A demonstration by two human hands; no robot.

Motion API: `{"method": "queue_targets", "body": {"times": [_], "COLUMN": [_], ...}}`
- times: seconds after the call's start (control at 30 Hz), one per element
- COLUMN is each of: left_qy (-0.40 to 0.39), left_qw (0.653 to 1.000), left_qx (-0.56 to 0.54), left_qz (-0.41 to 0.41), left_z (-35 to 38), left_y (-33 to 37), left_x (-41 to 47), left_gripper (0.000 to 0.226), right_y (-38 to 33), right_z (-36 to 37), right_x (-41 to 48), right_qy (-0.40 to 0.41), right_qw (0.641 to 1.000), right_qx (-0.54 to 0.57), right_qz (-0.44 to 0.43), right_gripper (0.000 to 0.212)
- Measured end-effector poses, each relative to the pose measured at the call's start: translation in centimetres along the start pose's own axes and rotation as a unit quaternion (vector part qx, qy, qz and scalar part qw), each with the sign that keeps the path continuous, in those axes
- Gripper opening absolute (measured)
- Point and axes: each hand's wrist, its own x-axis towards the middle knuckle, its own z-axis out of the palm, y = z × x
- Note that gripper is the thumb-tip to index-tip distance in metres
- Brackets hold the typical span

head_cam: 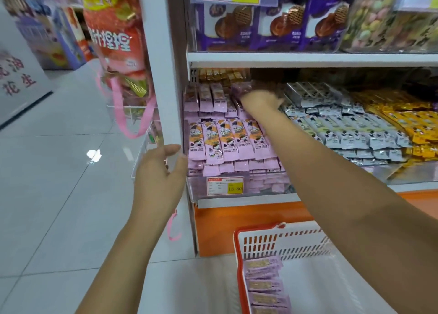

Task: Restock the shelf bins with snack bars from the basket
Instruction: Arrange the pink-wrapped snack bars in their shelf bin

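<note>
Purple-wrapped snack bars (227, 143) fill the clear left bin (237, 190) on the lower shelf, stacked in rows. My right hand (259, 101) reaches deep into the back of that bin and grips purple snack bars (240, 88); it is blurred. My left hand (161, 171) hovers at the bin's front left corner beside the white shelf post, fingers relaxed and holding nothing. A white basket with a red rim (238, 254) sits on the floor at the bottom right, with a few purple bars (264, 283) lying along its left side.
Grey-wrapped bars (343, 128) and yellow packs (403, 124) fill the bins to the right. The shelf above (308, 58) holds purple cookie packs. A white post (163, 64) stands at left, with hanging snack bags and pink straps (120, 76) beside it. Tiled floor lies to the left.
</note>
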Motion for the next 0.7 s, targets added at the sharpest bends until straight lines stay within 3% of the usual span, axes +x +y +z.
{"method": "queue_targets", "body": {"times": [0.1, 0.27, 0.33, 0.57, 0.7], "left_qy": [-0.011, -0.023, -0.028, -0.033, -0.023], "left_qw": [1.000, 0.999, 1.000, 0.999, 0.999], "left_qx": [0.002, -0.006, -0.001, 0.001, 0.007], "left_qz": [-0.012, -0.021, -0.012, 0.021, 0.035], "left_z": [-0.1, 0.3, 0.5, 0.9, 1.0], "left_y": [-0.5, -0.5, -0.4, -0.4, -0.3], "left_x": [0.3, 0.7, 0.6, 0.2, -0.5], "left_gripper": [0.030, 0.025, 0.024, 0.015, 0.013], "right_y": [-1.1, -1.2, -0.6, 1.2, 6.7], "right_z": [0.3, 0.2, -0.2, -1.9, -2.2], "right_x": [0.2, 0.1, -0.2, -2.5, -8.1], "right_qy": [-0.066, -0.082, -0.068, -0.041, 0.018], "right_qw": [0.997, 0.995, 0.989, 0.986, 0.951], "right_qx": [-0.041, 0.012, 0.063, 0.111, 0.220], "right_qz": [0.002, -0.059, -0.115, -0.120, -0.217], "right_gripper": [0.067, 0.043, 0.038, 0.034, 0.020]}}
